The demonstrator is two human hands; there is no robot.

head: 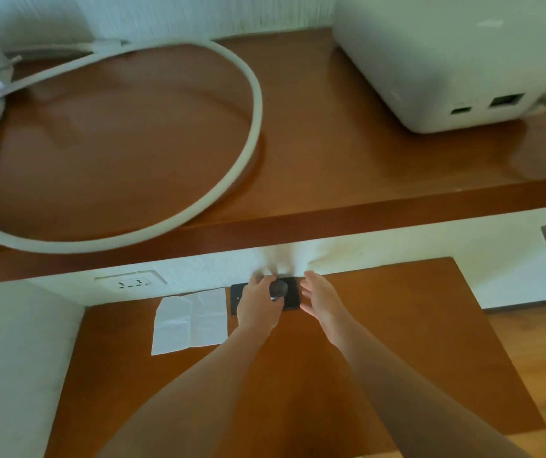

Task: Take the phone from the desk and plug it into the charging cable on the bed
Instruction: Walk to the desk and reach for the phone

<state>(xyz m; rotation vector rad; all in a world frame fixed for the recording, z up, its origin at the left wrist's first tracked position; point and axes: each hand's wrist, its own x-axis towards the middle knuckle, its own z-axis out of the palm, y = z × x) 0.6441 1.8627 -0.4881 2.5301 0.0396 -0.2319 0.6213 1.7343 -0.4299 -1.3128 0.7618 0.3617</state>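
A black phone (290, 297) lies flat at the back of the brown desk (397, 342), against the white wall. A dark round grip (278, 289) sticks up from its back. My left hand (258, 307) lies over the phone's left part, fingers curled around that grip. My right hand (323, 300) hovers beside the phone's right edge, fingers straight and apart, holding nothing. The bed and the charging cable on it are not in view.
A white tissue (190, 320) lies on the desk left of the phone. A wall socket (131, 281) sits above it. A wooden shelf (298, 180) overhead carries a looped thick white cable (255, 104) and a white box with ports (446, 57). Wooden floor (542, 358) shows at the right.
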